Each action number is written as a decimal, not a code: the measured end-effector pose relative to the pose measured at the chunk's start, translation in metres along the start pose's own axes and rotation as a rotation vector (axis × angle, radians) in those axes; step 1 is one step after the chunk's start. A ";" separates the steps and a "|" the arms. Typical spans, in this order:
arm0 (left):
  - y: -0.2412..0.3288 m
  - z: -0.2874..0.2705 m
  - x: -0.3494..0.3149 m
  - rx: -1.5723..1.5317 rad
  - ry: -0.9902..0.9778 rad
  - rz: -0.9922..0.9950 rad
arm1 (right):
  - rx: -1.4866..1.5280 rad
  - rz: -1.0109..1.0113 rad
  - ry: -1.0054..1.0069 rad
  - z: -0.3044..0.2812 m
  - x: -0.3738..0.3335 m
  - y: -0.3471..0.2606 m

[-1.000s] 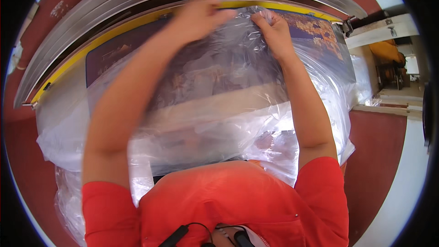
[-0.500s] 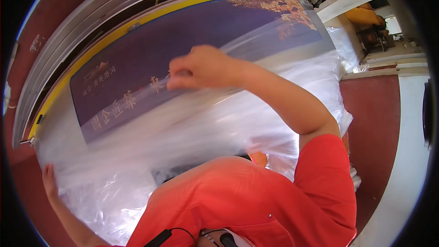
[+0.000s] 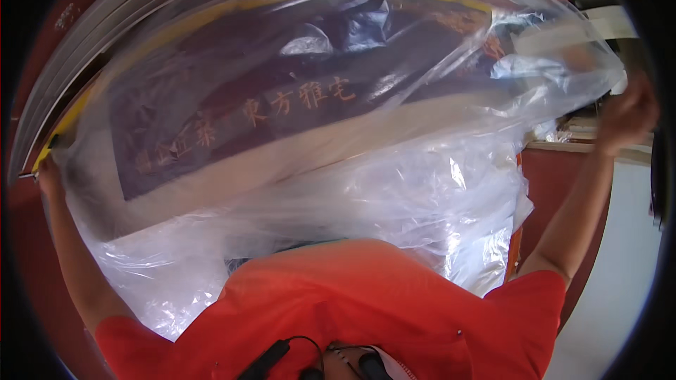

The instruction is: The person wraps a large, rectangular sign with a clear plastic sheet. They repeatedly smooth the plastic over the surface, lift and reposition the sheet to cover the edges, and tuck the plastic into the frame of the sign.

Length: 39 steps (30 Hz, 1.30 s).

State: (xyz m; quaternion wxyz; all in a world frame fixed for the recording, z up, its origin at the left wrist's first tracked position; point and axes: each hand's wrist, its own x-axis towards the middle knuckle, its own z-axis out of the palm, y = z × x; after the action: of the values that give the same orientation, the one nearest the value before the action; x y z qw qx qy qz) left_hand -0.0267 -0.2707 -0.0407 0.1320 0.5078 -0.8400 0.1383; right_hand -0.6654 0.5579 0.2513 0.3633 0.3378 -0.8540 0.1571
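Shirt [image 3: 352,302], red, comes nearest, with dark cords [image 3: 267,360] at its collar. Just beyond it, clear film [image 3: 394,197] spreads crumpled and shiny across the middle. The left hand [image 3: 49,176] is at the film's left edge, by the end of a yellow strip [image 3: 70,116]; whether its fingers pinch anything, I cannot tell. Under the film show a pale band [image 3: 303,149] and, past that, a dark panel [image 3: 232,84] with gold lettering. Far out to the right, the right hand [image 3: 629,114], blurred, grasps the film, which stretches to a point there. Beyond the panel curve the strip and grey rails [image 3: 74,67].
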 end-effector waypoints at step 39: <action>0.110 -0.113 -0.091 -0.298 0.053 -0.433 | 1.584 -0.170 -1.916 0.106 -0.130 -0.502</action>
State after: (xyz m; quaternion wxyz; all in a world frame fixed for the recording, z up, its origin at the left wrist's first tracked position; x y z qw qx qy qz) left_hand -0.0750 -0.1061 0.0205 0.2535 0.6469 -0.7192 -0.0051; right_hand -0.3070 0.2014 0.0954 -0.6996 0.4964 -0.4210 0.2949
